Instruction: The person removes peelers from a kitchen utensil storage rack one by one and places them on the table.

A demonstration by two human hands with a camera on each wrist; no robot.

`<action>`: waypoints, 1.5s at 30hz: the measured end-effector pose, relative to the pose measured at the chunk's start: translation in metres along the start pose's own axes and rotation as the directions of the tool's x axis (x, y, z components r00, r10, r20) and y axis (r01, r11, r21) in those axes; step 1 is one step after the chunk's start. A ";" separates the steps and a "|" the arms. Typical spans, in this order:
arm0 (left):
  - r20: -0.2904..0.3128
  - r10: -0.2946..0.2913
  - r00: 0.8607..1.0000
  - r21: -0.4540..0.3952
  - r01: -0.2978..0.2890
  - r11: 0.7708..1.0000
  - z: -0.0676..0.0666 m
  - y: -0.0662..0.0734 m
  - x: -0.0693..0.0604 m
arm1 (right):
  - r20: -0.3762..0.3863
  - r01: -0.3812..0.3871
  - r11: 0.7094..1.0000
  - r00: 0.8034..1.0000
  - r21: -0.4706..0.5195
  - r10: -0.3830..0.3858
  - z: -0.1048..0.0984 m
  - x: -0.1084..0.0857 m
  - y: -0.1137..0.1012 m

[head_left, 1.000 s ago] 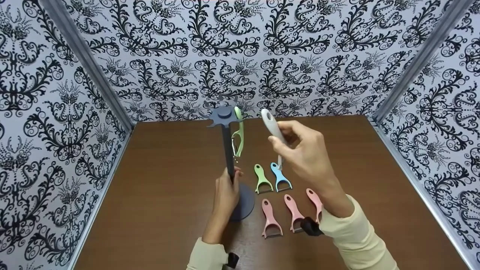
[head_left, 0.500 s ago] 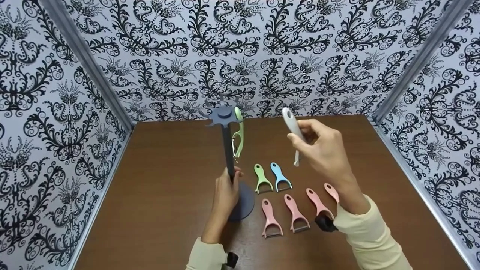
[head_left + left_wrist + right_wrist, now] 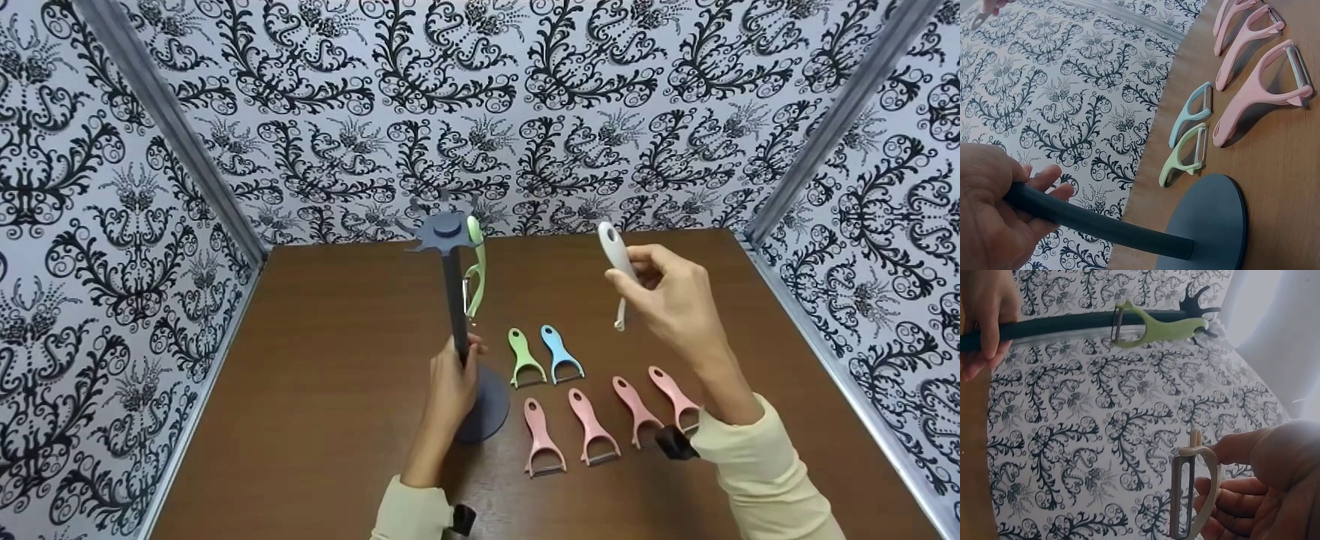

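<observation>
My left hand (image 3: 454, 379) grips the post of a dark grey utensil stand (image 3: 454, 300), which has a round base and a ring of hooks on top. From one hook hangs a green peeler (image 3: 477, 266), also visible in the right wrist view beside the post. Off to the right, my right hand (image 3: 679, 300) pinches a white peeler (image 3: 616, 251) in the air, its handle end up and its blade end down. The right wrist view shows that white peeler's blade (image 3: 1181, 498) close up. Between the peeler and the stand there is a wide gap.
On the brown table (image 3: 337, 360) lie a second green peeler (image 3: 525, 356) and a blue peeler (image 3: 559, 352), right of the stand's base. Several pink peelers (image 3: 591, 427) form a row nearer the front. Patterned walls (image 3: 487, 112) enclose the back and sides.
My right hand has moved to the right with the white peeler, away from the stand, uncovering more of the pink peelers. The left hand and the stand have stayed nearly still.
</observation>
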State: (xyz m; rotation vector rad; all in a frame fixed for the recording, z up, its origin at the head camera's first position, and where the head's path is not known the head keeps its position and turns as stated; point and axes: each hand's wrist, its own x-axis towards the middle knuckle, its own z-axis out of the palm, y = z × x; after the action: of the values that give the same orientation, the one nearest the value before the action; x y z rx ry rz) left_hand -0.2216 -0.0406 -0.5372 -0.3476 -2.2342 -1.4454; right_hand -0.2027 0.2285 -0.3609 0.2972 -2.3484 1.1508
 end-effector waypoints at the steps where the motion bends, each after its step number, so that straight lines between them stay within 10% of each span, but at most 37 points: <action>1: 0.001 0.002 1.000 0.002 -0.002 1.000 0.000 0.000 0.000 | 0.000 -0.002 1.000 1.000 -0.003 0.002 -0.001 0.000 0.003; 45: 0.017 -0.035 0.999 0.006 0.035 0.999 0.000 0.001 0.000 | 0.108 -0.259 0.930 0.950 -0.260 0.294 0.036 -0.002 0.127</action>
State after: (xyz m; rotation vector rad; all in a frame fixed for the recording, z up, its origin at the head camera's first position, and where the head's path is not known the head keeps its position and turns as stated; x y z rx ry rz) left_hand -0.2213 -0.0404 -0.5367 -0.3220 -2.2683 -1.4594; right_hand -0.2645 0.2791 -0.4663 -0.0428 -2.6938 0.9736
